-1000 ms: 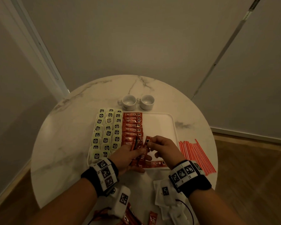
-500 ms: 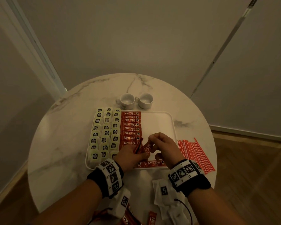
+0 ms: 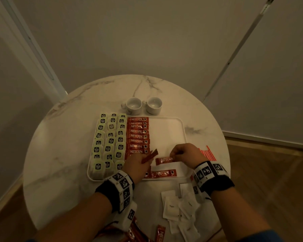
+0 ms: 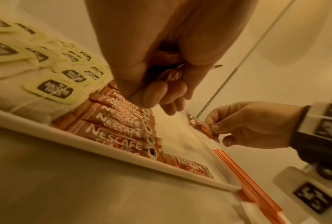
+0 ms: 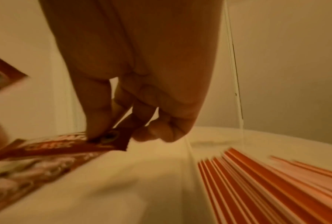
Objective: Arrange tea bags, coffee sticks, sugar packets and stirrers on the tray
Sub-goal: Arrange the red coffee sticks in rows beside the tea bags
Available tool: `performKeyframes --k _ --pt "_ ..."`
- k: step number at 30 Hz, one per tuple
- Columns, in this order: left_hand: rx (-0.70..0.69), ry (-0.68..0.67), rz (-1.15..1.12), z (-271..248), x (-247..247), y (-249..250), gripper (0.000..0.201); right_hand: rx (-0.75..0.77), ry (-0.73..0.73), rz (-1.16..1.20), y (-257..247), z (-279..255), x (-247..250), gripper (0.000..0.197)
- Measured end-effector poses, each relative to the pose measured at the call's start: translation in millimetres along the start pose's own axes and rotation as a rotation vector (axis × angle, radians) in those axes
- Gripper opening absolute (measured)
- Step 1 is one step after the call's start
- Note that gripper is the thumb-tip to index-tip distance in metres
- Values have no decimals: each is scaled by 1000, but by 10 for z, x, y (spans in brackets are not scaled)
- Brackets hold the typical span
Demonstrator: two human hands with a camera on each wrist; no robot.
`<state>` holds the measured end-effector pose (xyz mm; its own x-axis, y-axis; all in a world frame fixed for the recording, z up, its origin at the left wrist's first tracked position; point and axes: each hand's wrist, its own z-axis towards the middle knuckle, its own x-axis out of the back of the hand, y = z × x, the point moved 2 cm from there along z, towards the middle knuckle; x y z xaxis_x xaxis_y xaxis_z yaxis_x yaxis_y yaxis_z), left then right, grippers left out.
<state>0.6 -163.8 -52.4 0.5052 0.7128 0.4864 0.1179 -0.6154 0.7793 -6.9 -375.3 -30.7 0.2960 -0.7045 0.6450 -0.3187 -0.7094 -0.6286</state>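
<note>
Only the head view takes in the whole white tray, its left side filled with tea bags beside a column of red sticks printed "NESCAFE CLASSIC". The left wrist view shows the left hand with its grip curled round several coffee sticks above that column. In the right wrist view the right hand pinches the end of one coffee stick over the tray's bare middle, orange stirrers just right of the tray.

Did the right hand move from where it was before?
Yes. The right hand moved rightward, away from the coffee stick column, toward the tray's right rim, pinching one coffee stick.
</note>
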Motion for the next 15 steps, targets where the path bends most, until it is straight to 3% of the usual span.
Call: performKeyframes --k 4,10,12,15 --pt "-70 -219 358 -92 -174 -28 22 -68 39 -119 92 140 -160 13" --pt "-232 -297 587 -248 -326 -31 37 -61 20 -234 101 222 -366 15" --pt "-228 -284 581 -245 -353 -47 37 -52 19 -248 97 216 -402 17" --pt "-154 -268 371 -221 -366 -80 36 -8 10 -286 87 215 -451 15"
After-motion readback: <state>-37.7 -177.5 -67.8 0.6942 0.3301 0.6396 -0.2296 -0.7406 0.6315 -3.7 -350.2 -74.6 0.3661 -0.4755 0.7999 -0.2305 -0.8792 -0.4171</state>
